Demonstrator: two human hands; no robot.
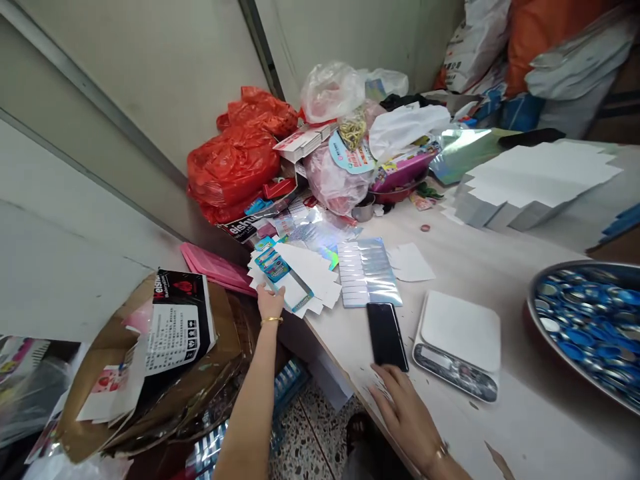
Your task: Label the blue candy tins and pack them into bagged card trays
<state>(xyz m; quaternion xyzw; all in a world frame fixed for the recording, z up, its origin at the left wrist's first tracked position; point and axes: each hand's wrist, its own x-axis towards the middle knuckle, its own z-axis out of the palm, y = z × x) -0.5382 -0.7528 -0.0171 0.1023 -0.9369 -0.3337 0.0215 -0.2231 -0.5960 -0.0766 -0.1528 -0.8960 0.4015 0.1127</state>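
My left hand, at the table's left edge, has its thumb and fingers closed on the near edge of a flat blue-printed card box with a cut-out window. That box lies on a stack of white die-cut card blanks. My right hand lies low over the table's front edge, fingers stretched out, the tips at the lower end of a black phone. Nothing shows in its grasp. Beyond the phone is a silvery sheet of stickers. Right of it sits a white digital scale.
A metal bowl of blue round pieces stands at the right. Behind are red plastic bags, clear bags and a tall stack of white card. An open cardboard box stands on the left, below table height.
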